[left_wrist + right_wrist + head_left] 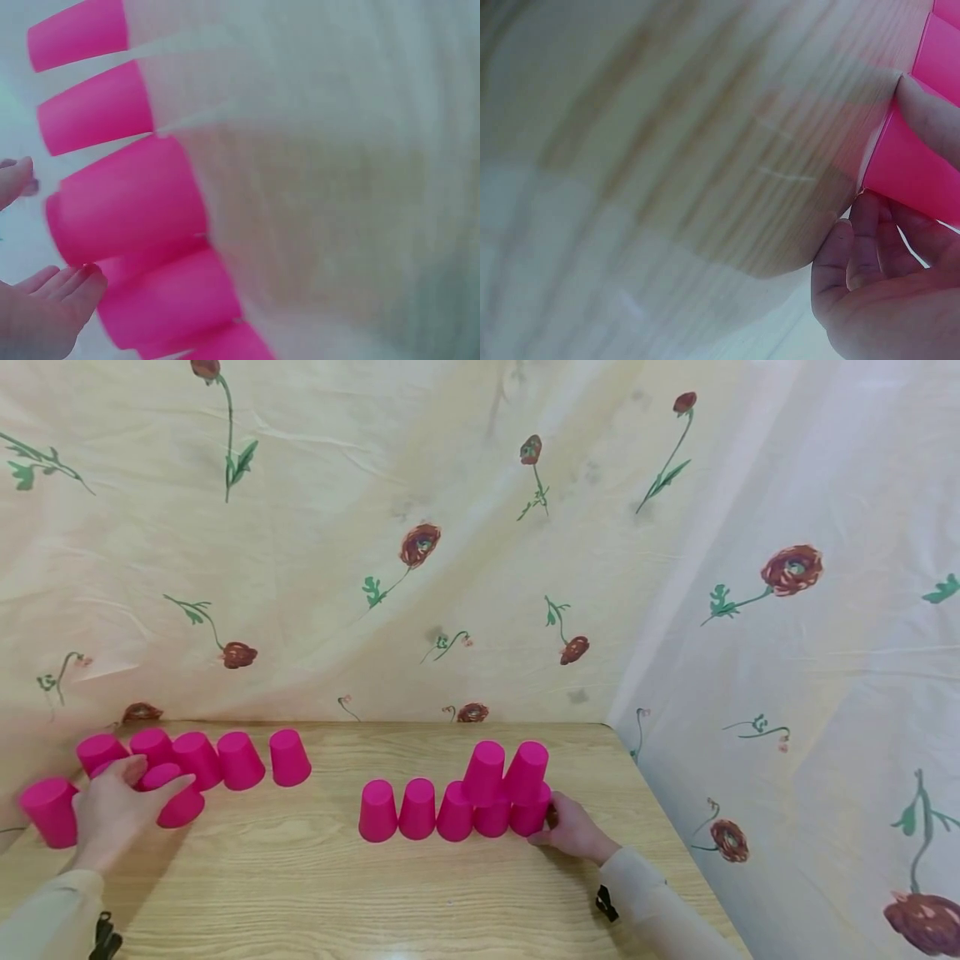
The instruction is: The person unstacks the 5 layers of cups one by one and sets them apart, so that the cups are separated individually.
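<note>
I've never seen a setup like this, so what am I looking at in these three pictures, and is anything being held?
There's no machine here, just a person's two bare hands. The wide picture comes from a camera worn on the head, looking forward and down; the other two come from cameras on each wrist.

On the wooden table are pink cups, all upside down. A row of five has two upper cups on its right part, and a separate group stands at the left.

The right hand holds the end cup of the row between thumb and fingers. The left hand is among the left group, thumb and fingers spread around a cup; I can't tell whether it touches.
</note>
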Demonstrator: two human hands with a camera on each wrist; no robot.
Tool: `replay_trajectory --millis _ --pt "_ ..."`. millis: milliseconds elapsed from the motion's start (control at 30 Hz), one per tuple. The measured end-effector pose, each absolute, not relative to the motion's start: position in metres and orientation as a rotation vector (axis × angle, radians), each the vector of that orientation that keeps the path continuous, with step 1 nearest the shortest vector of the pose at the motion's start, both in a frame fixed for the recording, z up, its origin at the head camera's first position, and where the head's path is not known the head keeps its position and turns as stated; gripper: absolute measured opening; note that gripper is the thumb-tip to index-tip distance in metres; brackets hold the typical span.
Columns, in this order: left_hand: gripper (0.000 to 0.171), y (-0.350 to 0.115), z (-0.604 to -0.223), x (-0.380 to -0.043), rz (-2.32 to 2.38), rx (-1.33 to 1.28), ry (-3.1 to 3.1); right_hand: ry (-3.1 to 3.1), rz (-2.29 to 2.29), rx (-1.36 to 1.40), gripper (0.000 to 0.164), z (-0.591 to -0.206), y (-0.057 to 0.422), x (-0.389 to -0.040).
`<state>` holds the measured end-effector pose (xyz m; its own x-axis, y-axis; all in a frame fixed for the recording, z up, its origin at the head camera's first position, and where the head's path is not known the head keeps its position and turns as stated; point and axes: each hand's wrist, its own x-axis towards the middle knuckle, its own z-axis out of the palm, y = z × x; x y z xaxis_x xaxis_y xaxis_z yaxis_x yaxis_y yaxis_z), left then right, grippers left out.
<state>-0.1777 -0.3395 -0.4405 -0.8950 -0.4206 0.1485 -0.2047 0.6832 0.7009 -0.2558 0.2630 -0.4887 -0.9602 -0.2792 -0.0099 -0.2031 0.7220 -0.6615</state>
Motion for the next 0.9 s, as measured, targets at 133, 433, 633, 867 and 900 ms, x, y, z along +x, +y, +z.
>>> replay_trajectory --millis 133,433,633,867,900 --pt "0.099 -0.327 -0.425 -0.179 -1.097 0.465 -2.575 2.816 -1.052 -0.391 0.056 -0.489 0.263 -0.256" --pt "0.084 -0.267 -0.397 -0.184 -0.993 0.153 -2.533 2.802 -1.059 -0.414 0.058 -0.489 0.264 -0.256" --pt "0.077 -0.220 -0.391 -0.188 -1.042 -0.075 -2.529 2.808 -1.073 -0.383 0.057 -0.488 0.262 -0.256" --pt "0.073 -0.178 -0.395 -0.200 -1.204 -0.210 -2.518 2.819 -1.059 -0.352 0.057 -0.488 0.261 -0.256" --pt "0.073 -0.173 -0.395 -0.202 -1.221 -0.222 -2.517 2.821 -1.055 -0.350 0.057 -0.488 0.262 -0.256"
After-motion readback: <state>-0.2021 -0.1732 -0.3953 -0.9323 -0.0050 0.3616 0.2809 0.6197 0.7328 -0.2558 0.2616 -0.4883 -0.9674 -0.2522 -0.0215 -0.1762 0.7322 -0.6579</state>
